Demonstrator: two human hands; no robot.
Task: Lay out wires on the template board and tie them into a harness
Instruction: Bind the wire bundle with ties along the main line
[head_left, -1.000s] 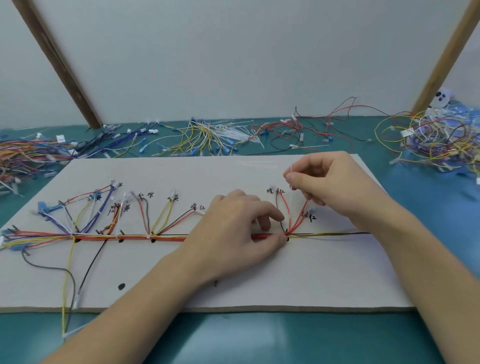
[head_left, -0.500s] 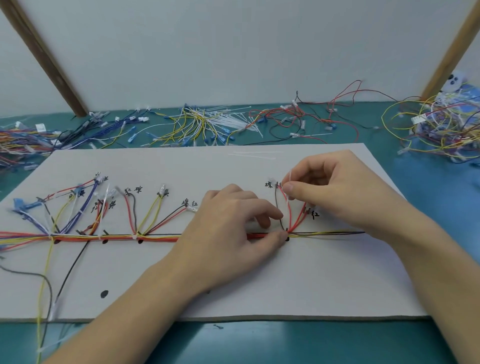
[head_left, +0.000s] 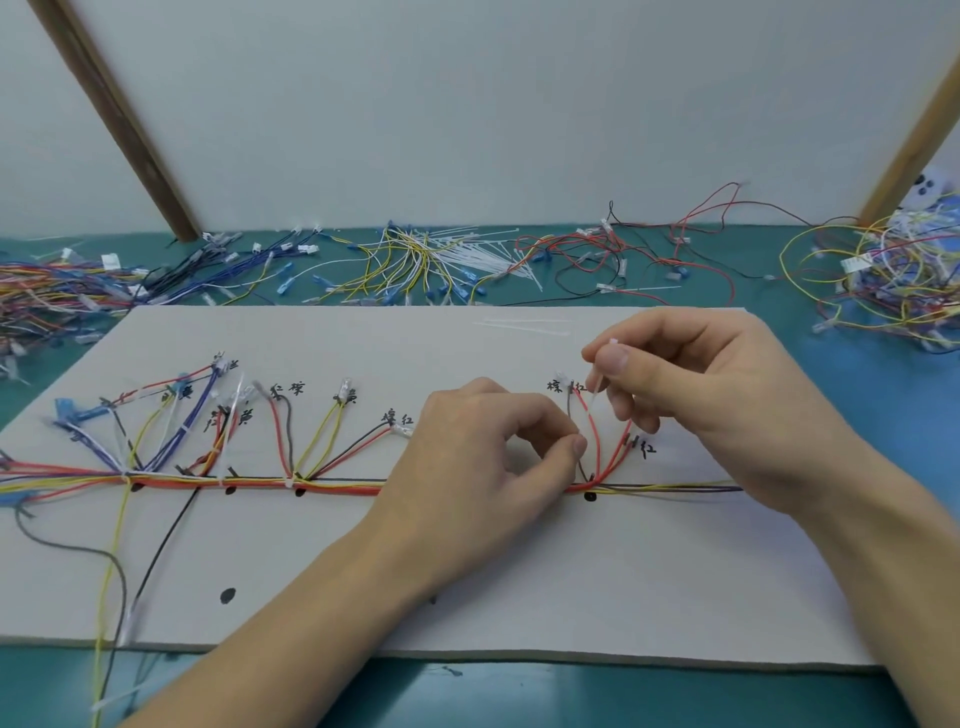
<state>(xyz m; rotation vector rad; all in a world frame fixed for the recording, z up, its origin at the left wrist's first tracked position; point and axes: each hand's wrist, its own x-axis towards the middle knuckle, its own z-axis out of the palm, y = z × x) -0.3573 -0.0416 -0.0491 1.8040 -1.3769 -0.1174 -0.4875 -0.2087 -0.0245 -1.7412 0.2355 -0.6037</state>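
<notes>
White and flat, the template board lies on a teal tabletop, marked with black handwritten labels and black dots. Along its drawn line runs the wire bundle, red, orange and yellow strands lying together, with branches fanning upward to small connectors near the labels. White cable ties already cinch the bundle at several junctions on the left part.

The left hand rests on the board over the bundle, fingers curled, thumb and forefinger pressed together at the junction where red wires branch up. What they pinch there is too small to tell. The right hand hovers just above and to the right, thumb and forefinger pinching a thin white cable tie that slants down toward that same junction.

Two loose cable ties lie on the board's far edge. Beyond it, heaps of spare wires and ties are strewn along the wall, with another tangle at far right.
</notes>
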